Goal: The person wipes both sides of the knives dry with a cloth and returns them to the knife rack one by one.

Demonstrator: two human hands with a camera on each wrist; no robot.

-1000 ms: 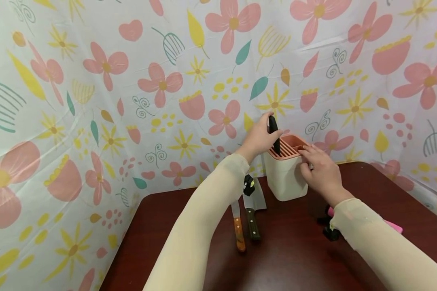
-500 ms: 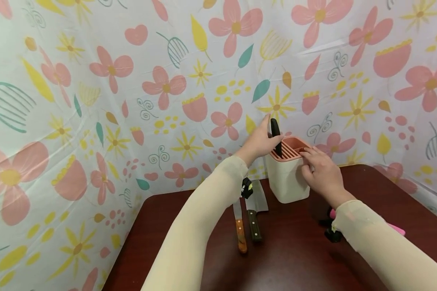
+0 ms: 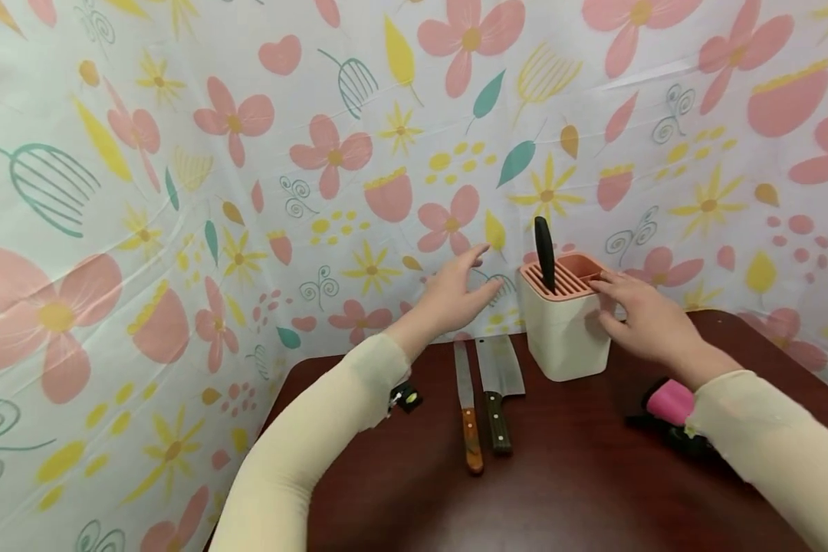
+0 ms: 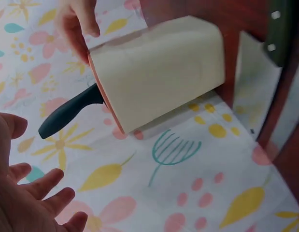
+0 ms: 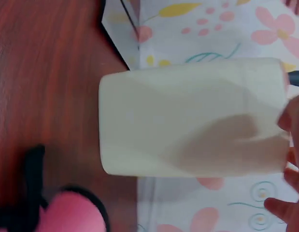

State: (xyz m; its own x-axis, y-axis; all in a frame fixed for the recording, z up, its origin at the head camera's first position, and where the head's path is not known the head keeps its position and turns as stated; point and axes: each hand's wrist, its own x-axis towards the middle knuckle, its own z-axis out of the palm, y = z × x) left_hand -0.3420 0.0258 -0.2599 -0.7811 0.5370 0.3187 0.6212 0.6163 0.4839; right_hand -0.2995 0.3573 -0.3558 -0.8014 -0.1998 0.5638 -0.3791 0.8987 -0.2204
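Observation:
A cream knife block (image 3: pixel 567 337) with a slotted salmon top (image 3: pixel 566 282) stands upright near the back of the table. The black handle of a knife (image 3: pixel 544 249) sticks up from a slot, its blade hidden inside. My left hand (image 3: pixel 451 295) hovers left of the block, apart from the handle, fingers spread and holding nothing; its fingers (image 4: pixel 52 186) also show in the left wrist view. The fingertips of my right hand (image 3: pixel 652 322) rest on the block's right rim, thumb along its side. An orange-handled knife (image 3: pixel 471 429) and a cleaver (image 3: pixel 500 383) lie on the table.
A pink object with black parts (image 3: pixel 671 402) lies right of the block, partly behind my right sleeve. The dark red table (image 3: pixel 552 491) ends close behind the block, against a flower-printed sheet (image 3: pixel 359 253).
My left hand has let go of the black knife handle and moved left, its fingers opening. The knife stays in its slot. My right hand keeps its place at the rim. The head view has shifted slightly.

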